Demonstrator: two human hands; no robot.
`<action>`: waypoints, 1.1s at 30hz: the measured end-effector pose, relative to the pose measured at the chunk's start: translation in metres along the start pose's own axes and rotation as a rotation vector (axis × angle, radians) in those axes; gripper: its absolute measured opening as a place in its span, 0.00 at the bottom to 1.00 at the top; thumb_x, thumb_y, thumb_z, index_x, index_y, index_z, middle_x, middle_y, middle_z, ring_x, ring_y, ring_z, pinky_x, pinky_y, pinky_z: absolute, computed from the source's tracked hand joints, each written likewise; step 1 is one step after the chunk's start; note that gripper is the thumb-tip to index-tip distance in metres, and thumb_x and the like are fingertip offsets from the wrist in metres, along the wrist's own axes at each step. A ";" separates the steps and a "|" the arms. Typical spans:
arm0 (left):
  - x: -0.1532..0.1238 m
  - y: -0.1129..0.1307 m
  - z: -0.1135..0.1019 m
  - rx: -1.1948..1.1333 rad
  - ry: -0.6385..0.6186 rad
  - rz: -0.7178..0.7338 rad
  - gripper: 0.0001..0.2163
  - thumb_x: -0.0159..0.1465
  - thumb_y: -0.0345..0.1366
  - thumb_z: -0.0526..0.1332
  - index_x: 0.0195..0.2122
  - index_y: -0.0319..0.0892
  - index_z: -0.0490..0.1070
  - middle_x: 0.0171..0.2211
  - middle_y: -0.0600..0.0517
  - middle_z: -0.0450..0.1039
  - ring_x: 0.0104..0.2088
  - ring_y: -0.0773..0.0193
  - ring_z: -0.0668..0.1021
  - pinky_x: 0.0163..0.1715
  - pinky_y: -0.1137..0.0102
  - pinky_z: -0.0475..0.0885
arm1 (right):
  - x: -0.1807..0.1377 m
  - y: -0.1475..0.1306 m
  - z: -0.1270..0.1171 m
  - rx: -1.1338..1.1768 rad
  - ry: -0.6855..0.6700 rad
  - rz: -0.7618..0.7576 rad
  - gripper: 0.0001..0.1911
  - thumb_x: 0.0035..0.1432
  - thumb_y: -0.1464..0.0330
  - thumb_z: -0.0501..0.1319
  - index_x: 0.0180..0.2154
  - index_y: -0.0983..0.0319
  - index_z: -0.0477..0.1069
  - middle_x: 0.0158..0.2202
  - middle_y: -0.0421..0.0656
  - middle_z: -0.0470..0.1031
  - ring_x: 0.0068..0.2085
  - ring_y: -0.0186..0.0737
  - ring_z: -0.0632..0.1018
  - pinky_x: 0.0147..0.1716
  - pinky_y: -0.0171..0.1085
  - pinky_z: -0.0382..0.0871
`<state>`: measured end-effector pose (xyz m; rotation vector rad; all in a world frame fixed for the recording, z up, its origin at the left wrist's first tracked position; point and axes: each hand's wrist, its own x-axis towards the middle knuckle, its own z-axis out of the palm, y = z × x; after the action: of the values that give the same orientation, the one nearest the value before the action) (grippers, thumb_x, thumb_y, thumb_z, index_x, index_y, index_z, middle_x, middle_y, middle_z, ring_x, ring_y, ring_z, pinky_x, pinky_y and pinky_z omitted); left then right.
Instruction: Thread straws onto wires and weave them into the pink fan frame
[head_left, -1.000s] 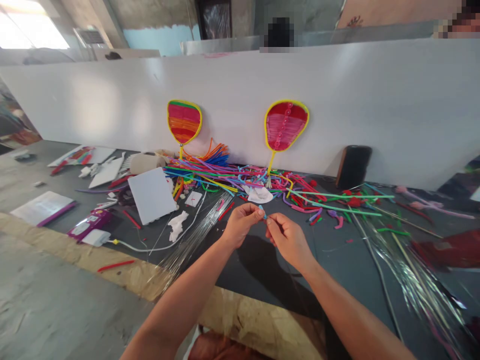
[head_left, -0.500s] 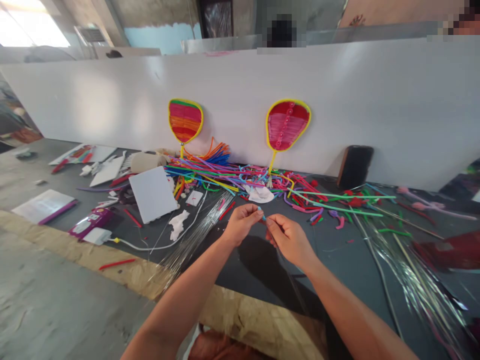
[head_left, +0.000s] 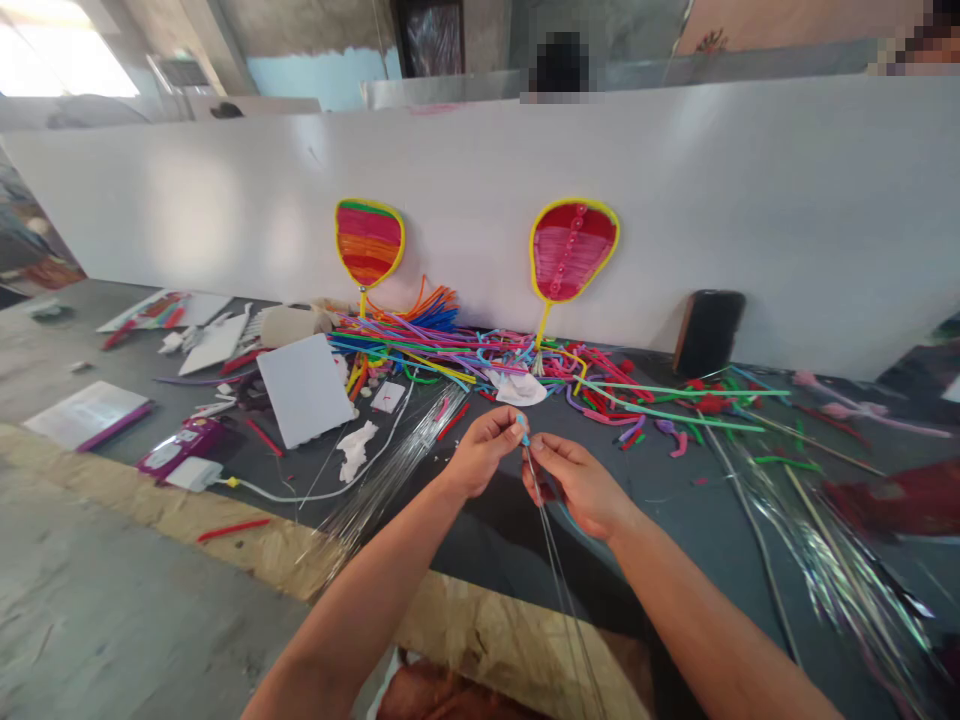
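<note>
In front of me, my left hand (head_left: 489, 452) pinches a short light-blue pipe cleaner (head_left: 523, 428) at the top of some thin, shiny wires (head_left: 553, 555). These wires hang down from the fingertips towards my lap. Close beside it, my right hand (head_left: 576, 482) has thumb and fingers drawn together at the blue piece and the upper wires. A thin blue strand shows below the right palm. The exact grip of the right fingertips is partly hidden. Past the hands, a white paper scrap (head_left: 519, 387) lies by a heap of coloured pipe cleaners (head_left: 450, 345).
Two yellow-rimmed fans, a striped one (head_left: 370, 243) and a pink one (head_left: 574, 250), lean on the white partition (head_left: 450, 160). A phone (head_left: 709, 333) stands at right. Wire bundles (head_left: 390, 465), a white card (head_left: 306, 390), a purple device (head_left: 182, 447) and a cable (head_left: 300, 497) lie around.
My right hand has turned and its fingers have shifted slightly. More of the blue piece shows between the hands, and the hanging wires are now plainer to see.
</note>
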<state>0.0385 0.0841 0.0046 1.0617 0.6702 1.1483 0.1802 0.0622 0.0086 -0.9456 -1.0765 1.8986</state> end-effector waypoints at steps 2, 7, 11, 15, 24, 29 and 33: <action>-0.001 0.000 -0.001 -0.036 -0.021 0.000 0.13 0.54 0.42 0.65 0.27 0.37 0.66 0.23 0.56 0.62 0.23 0.72 0.65 0.27 0.74 0.60 | 0.000 0.001 0.002 0.079 -0.040 0.027 0.16 0.53 0.56 0.61 0.29 0.62 0.65 0.19 0.37 0.68 0.18 0.30 0.66 0.17 0.29 0.59; -0.001 0.001 -0.001 -0.077 -0.052 0.020 0.12 0.55 0.41 0.64 0.28 0.38 0.66 0.24 0.56 0.63 0.24 0.72 0.66 0.27 0.74 0.60 | -0.001 0.004 0.005 -0.014 0.009 -0.097 0.15 0.56 0.56 0.58 0.29 0.61 0.64 0.16 0.34 0.64 0.17 0.29 0.62 0.16 0.29 0.55; 0.002 -0.001 0.000 -0.003 0.018 0.057 0.12 0.55 0.42 0.64 0.27 0.38 0.67 0.24 0.56 0.63 0.26 0.72 0.65 0.30 0.74 0.60 | -0.004 0.002 0.004 -0.440 0.183 -0.360 0.13 0.60 0.60 0.54 0.28 0.61 0.64 0.18 0.35 0.64 0.19 0.29 0.64 0.20 0.29 0.57; 0.004 -0.003 -0.001 0.115 0.103 0.064 0.16 0.57 0.47 0.61 0.24 0.38 0.66 0.22 0.55 0.63 0.26 0.71 0.64 0.29 0.74 0.59 | -0.008 -0.004 0.001 -0.824 0.309 -0.464 0.11 0.62 0.63 0.52 0.30 0.61 0.66 0.20 0.36 0.66 0.22 0.31 0.67 0.24 0.30 0.59; 0.002 0.003 0.000 0.357 0.203 0.002 0.16 0.53 0.47 0.64 0.23 0.37 0.68 0.19 0.57 0.61 0.22 0.73 0.61 0.23 0.75 0.54 | -0.006 -0.001 -0.003 -1.277 0.415 -0.606 0.12 0.61 0.65 0.50 0.30 0.61 0.67 0.20 0.40 0.70 0.20 0.34 0.70 0.22 0.32 0.55; 0.001 0.002 -0.003 0.457 0.155 0.027 0.15 0.57 0.46 0.60 0.24 0.38 0.67 0.19 0.58 0.58 0.21 0.73 0.59 0.22 0.74 0.53 | -0.008 -0.004 -0.002 -1.204 0.344 -0.544 0.11 0.62 0.65 0.50 0.32 0.61 0.68 0.20 0.39 0.71 0.21 0.34 0.71 0.23 0.31 0.57; 0.002 0.001 -0.004 0.434 0.115 0.032 0.14 0.59 0.45 0.58 0.24 0.39 0.65 0.20 0.57 0.58 0.22 0.72 0.59 0.23 0.74 0.55 | -0.009 -0.009 -0.003 -1.091 0.270 -0.493 0.13 0.63 0.63 0.50 0.31 0.60 0.67 0.21 0.38 0.70 0.22 0.33 0.71 0.24 0.31 0.59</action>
<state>0.0351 0.0868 0.0040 1.3799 1.0269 1.1233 0.1890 0.0588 0.0177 -1.2727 -1.9802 0.6714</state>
